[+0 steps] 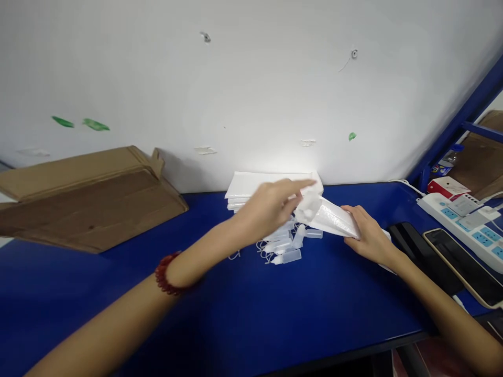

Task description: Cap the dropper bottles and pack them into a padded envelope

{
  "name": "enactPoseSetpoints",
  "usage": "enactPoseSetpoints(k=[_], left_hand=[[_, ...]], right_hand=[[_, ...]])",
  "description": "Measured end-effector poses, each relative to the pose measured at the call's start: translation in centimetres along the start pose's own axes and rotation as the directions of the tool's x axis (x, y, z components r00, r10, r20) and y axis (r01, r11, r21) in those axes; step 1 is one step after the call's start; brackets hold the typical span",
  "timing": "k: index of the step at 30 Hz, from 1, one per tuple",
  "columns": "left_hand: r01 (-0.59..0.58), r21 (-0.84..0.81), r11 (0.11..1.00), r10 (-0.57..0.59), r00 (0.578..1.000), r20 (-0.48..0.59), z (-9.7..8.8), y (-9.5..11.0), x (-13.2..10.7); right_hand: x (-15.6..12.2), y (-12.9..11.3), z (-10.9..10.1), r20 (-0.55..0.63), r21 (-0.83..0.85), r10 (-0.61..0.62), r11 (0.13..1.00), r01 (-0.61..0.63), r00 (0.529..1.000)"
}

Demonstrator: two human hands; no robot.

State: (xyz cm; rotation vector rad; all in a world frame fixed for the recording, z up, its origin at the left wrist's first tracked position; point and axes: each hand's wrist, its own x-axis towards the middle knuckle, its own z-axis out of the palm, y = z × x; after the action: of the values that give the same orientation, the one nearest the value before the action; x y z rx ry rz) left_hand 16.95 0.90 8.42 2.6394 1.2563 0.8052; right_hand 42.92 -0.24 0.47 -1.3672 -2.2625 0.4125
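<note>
My right hand point(367, 235) is closed around a white padded envelope point(334, 217) and holds it aslant above the table. My left hand point(271, 204) is blurred at the envelope's far end, the index finger stretched out and the other fingers bent with a gap to the thumb. I make out nothing held in it. The envelope's whitish end is smeared, so its opening is unclear. Beneath the left hand lies a pile of small clear plastic bottles point(291, 256) with white tops and thin cords. Behind them sits a stack of white padded envelopes point(247, 183), partly covered by the left hand.
A brown cardboard box point(94, 209) lies on the blue table point(275, 314) at the left, against the white wall. On the right are a dark phone-like slab point(420, 251), a phone point(463, 262), a power strip point(463, 225) with cables, and a red-and-white box point(448, 186).
</note>
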Motion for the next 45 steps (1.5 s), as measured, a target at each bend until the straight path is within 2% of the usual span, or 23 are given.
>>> enactPoseSetpoints(k=[2,3,4,6,8,10,13,17,20,23,25,27,28,29,33,37,38,40,43,45], left_hand=[[0.113,0.02,0.993,-0.109,0.984,-0.139,-0.7,-0.8,0.0],[0.158,0.055,0.986,-0.147,0.975,-0.167,-1.0,-1.5,-0.3],[0.195,0.092,0.976,-0.18,0.972,-0.153,-1.4,-2.5,-0.6],[0.229,0.149,0.962,-0.224,0.973,-0.054,-1.8,-4.5,-1.5],[0.251,0.181,0.951,-0.264,0.963,0.052,-1.9,-6.4,-2.6],[0.278,0.183,0.943,-0.301,0.947,0.112,-1.7,-7.7,-3.5],[0.312,0.145,0.939,-0.328,0.938,0.111,-0.9,-8.3,-4.2],[0.251,0.102,0.962,-0.26,0.962,0.082,0.8,-8.5,-3.7],[0.234,0.078,0.969,-0.241,0.967,0.087,1.3,-8.6,-3.1],[0.25,0.059,0.966,-0.253,0.967,0.035,0.7,-8.0,-2.8],[0.296,-0.034,0.954,-0.298,0.945,-0.135,0.1,-6.9,-2.7],[0.303,-0.23,0.925,-0.373,0.842,-0.39,-0.3,-5.3,-2.7],[0.271,-0.33,0.904,-0.403,0.796,-0.452,-0.3,-4.5,-2.6],[0.249,-0.381,0.891,-0.419,0.774,-0.474,-0.1,-3.8,-2.6],[0.252,-0.485,0.838,-0.469,0.787,-0.401,1.1,-2.2,-2.7],[0.204,-0.567,0.798,-0.514,0.721,-0.465,1.7,-2.3,-3.2],[0.204,-0.573,0.794,-0.52,0.716,-0.465,1.7,-2.3,-3.3],[0.248,-0.57,0.783,-0.534,0.737,-0.413,1.8,-2.2,-3.4],[0.337,-0.573,0.747,-0.556,0.79,-0.259,2.2,-1.4,-3.3],[0.349,-0.601,0.719,-0.558,0.805,-0.2,2.6,-0.8,-3.0]], right_hand=[[0.2,0.3,-0.4,-0.048,0.031,0.0,1.0,0.001,0.999],[0.3,0.4,-0.6,-0.072,0.045,0.003,0.999,0.0,0.997],[0.4,0.5,-0.7,-0.092,0.056,0.008,0.998,-0.002,0.996],[0.4,0.7,-1.0,-0.114,0.066,0.015,0.998,-0.007,0.993],[0.5,0.8,-0.9,-0.113,0.064,0.011,0.998,-0.004,0.994],[0.4,0.7,-0.7,-0.102,0.05,0.01,0.999,-0.004,0.995],[0.3,0.7,-0.3,-0.073,0.018,0.02,1.0,-0.019,0.997],[0.2,0.5,0.2,-0.024,-0.02,0.017,1.0,-0.017,1.0],[0.1,0.5,0.2,-0.008,-0.022,0.001,1.0,-0.002,1.0],[0.1,0.5,0.2,0.001,-0.023,0.006,1.0,-0.006,1.0],[0.1,0.4,0.2,0.01,-0.03,0.016,0.999,-0.015,1.0],[0.0,0.4,0.3,0.022,-0.035,0.018,0.999,-0.018,1.0],[0.0,0.3,0.3,0.025,-0.037,0.018,0.999,-0.017,1.0],[0.0,0.3,0.3,0.025,-0.038,0.016,0.999,-0.015,1.0],[0.0,0.2,0.2,-0.012,-0.03,0.006,1.0,-0.006,1.0],[0.1,0.1,0.1,-0.046,-0.027,-0.003,1.0,0.002,0.999],[0.1,0.1,0.1,-0.043,-0.029,-0.002,1.0,0.001,0.999],[0.1,0.0,0.1,-0.032,-0.026,-0.001,1.0,0.001,0.999],[0.0,-0.3,0.1,-0.026,-0.012,-0.012,1.0,0.011,1.0],[-0.1,-0.5,0.0,-0.028,-0.003,-0.022,1.0,0.022,0.999]])
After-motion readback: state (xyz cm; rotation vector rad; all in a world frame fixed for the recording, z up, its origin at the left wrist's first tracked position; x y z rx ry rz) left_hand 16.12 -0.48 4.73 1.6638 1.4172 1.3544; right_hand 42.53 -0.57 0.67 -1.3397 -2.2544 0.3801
